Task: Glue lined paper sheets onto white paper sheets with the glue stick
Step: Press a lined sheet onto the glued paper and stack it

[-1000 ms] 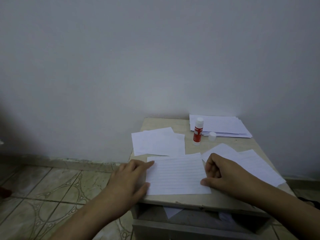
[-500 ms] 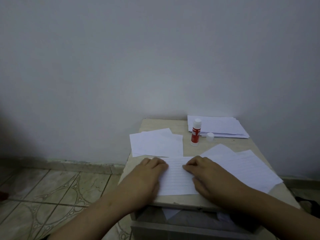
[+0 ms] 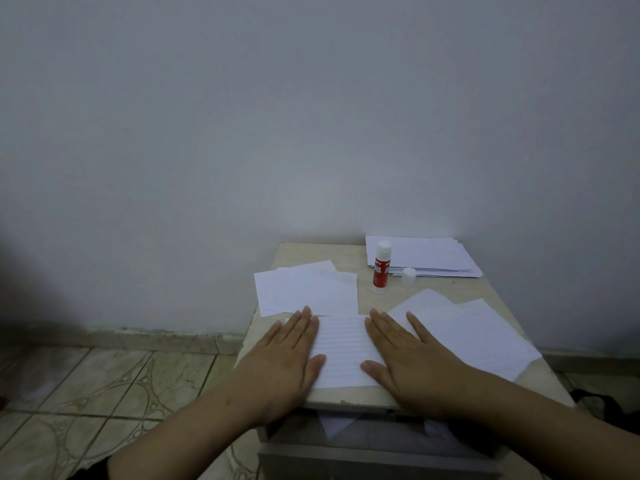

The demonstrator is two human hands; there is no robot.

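Head view shows me both palms flat, fingers straight: left hand point(image 3: 289, 355) and right hand point(image 3: 412, 358) pressing the lined sheet point(image 3: 343, 351) at the table's point(image 3: 311, 252) near edge. If I push unevenly, I reckon the sheet could slide or wrinkle while the glue is wet (the white sheet beneath is hidden, so alignment is unclear). The uncapped glue stick point(image 3: 381, 266) stands upright near its cap point(image 3: 408, 276); a careless reach could topple it, and it may dry out.

Both hands, left point(image 3: 284, 362) and right point(image 3: 412, 362), now flattened palm-down with straight fingers on the lined sheet point(image 3: 341, 351), no longer curled at its edges as a second ago, only a strip of paper showing between the fingertips.
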